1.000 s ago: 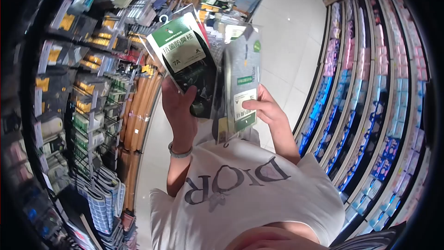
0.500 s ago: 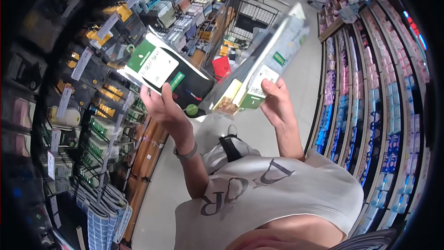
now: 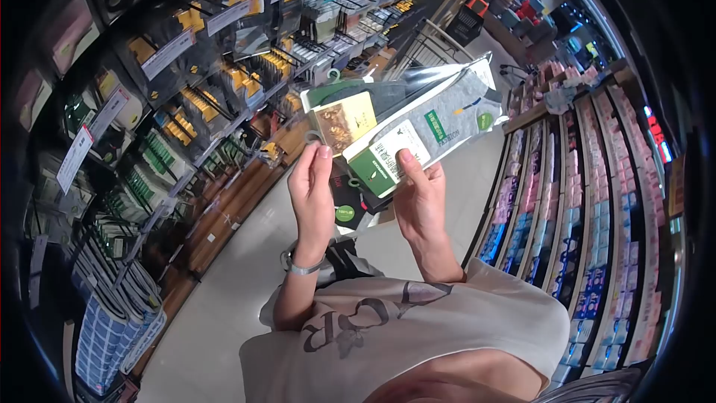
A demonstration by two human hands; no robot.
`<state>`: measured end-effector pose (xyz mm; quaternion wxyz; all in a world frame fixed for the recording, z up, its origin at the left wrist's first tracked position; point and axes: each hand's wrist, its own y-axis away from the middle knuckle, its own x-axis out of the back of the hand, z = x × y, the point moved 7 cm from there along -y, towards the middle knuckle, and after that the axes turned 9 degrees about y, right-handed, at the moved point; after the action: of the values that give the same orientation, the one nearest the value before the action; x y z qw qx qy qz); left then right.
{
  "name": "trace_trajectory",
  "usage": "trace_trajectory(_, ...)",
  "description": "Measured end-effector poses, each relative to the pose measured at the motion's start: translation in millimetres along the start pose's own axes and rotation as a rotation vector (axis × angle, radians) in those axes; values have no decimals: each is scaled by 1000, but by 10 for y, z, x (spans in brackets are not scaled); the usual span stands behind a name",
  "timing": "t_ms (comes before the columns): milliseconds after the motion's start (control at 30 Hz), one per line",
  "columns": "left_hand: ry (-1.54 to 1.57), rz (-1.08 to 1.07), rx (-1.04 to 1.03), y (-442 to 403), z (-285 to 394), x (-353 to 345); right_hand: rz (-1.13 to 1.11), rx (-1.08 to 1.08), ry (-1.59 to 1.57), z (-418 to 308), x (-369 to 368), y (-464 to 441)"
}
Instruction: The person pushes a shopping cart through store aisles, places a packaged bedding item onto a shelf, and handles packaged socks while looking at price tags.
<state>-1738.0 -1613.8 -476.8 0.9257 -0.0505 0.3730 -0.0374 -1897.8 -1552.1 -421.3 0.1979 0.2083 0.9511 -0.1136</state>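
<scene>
My right hand (image 3: 420, 198) grips a clear packet of grey socks (image 3: 468, 110), its thumb on the white and green label. Behind it fans out another packet with a yellow-brown card (image 3: 344, 124) and dark grey contents. My left hand (image 3: 312, 194) is closed at the left edge of this stack, thumb and finger by the yellow-brown card. Below, between my hands, hangs a packet of black socks (image 3: 347, 198), largely covered by the others. Which hand bears the black packet is hard to tell.
Racks of hanging packets (image 3: 201, 108) line the left, with blue checked cloths (image 3: 112, 336) low down. A shopping cart (image 3: 432, 48) stands ahead, partly behind the packets. On the right run shelves of pink and blue packages (image 3: 574, 231). Pale floor (image 3: 239, 254) lies between.
The packets, held apart before, are now brought together in one overlapping stack. The black packet has gone beneath the others. My left hand has moved right, and the view has turned.
</scene>
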Motion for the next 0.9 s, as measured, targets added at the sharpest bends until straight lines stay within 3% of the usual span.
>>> trace_trajectory(133,70,-27,-81,-33,311,142,-13,-37,34,22,-3,110)
trace_trajectory(300,-56,13,-189,-7,569,339,68,42,70,-24,38,171)
trace_trajectory(500,-10,26,-191,-57,614,478,15,132,48,-104,133,219)
trace_trajectory(567,-53,26,-139,-43,591,513,-8,335,-1,-181,229,230)
trace_trajectory(633,-24,-43,-107,-38,687,431,-25,626,117,-310,173,311)
trace_trajectory(700,142,-123,62,-89,411,533,-434,985,294,-422,-105,383)
trace_trajectory(733,297,-166,137,-36,446,448,-528,1073,635,-474,-264,448)
trace_trajectory(800,446,-267,225,60,618,278,-697,1149,1288,-478,-606,593)
trace_trajectory(900,201,-180,163,24,495,436,-747,1162,1356,-315,-659,649)
